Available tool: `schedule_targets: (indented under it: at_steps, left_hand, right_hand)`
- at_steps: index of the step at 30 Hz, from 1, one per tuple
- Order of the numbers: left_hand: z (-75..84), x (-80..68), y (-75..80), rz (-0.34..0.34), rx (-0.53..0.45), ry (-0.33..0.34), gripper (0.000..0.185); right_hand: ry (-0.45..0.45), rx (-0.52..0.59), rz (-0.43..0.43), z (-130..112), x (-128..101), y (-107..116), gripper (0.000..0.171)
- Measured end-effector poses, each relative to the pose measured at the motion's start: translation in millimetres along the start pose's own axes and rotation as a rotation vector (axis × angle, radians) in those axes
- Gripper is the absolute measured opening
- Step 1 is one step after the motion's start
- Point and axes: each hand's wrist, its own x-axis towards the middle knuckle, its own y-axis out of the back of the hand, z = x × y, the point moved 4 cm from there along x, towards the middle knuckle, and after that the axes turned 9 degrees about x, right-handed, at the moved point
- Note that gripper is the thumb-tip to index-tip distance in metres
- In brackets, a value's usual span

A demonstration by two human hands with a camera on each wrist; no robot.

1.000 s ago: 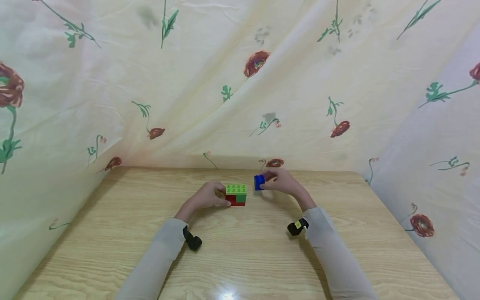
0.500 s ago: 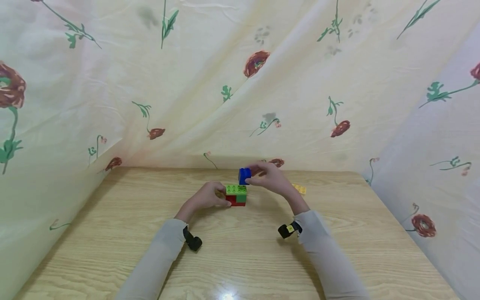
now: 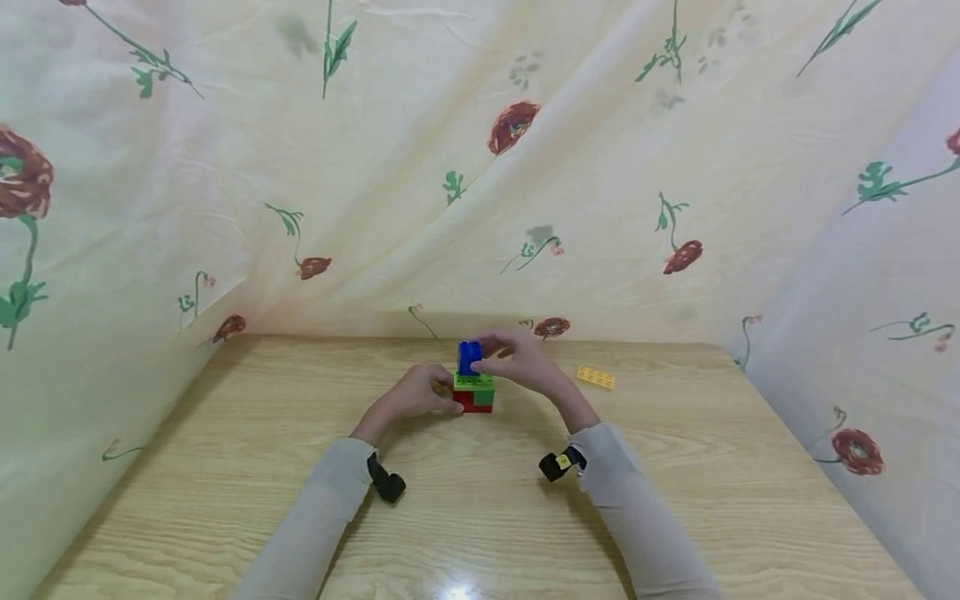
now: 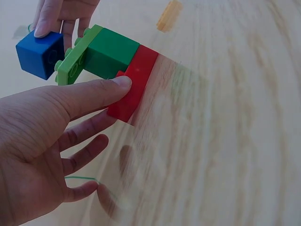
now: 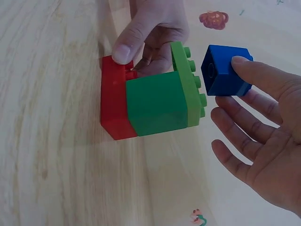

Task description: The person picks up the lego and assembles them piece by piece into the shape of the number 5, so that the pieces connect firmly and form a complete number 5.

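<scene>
A small brick stack (image 3: 473, 392) stands mid-table: red base (image 4: 133, 89), dark green block (image 5: 155, 107), light green studded plate (image 5: 188, 82) on top. My left hand (image 3: 420, 392) grips the stack from the left, thumb on the red base (image 5: 113, 101). My right hand (image 3: 517, 360) pinches a blue cube brick (image 3: 469, 357) and holds it just above the plate's left part, a small gap showing in the wrist views (image 5: 226, 70). The blue brick (image 4: 40, 52) hangs close to the studs.
A yellow flat plate (image 3: 596, 377) lies on the wooden table (image 3: 480, 517) to the right of the hands. Floral cloth (image 3: 480, 167) walls the table at the back and both sides. Black wrist straps (image 3: 386, 483) sit on both sleeves.
My right hand carried the blue brick leftward from right of the stack to just over its green plate, uncovering the yellow plate. The left hand and stack stayed put.
</scene>
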Motion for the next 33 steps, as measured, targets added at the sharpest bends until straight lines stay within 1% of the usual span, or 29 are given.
schedule_targets:
  at_steps: [7,13,24,33]
  left_hand:
    - [-1.2,0.6,-0.5,0.005,-0.003,0.001,0.025]
    - [-2.4,1.1,-0.8,-0.002,0.0,-0.001,0.024]
    - [-2.5,1.7,-1.4,-0.004,-0.02,0.002,0.025]
    - [-3.2,1.9,-1.8,-0.006,-0.009,0.0,0.025]
  right_hand:
    - [-0.042,-0.006,-0.004,7.1,-0.1,-4.1,0.036]
    - [-0.059,-0.007,-0.02,8.3,0.0,-7.9,0.036]
    - [-0.066,0.025,-0.032,6.5,-0.4,-10.5,0.037]
    - [-0.065,0.01,-0.023,6.9,-0.8,-12.7,0.036]
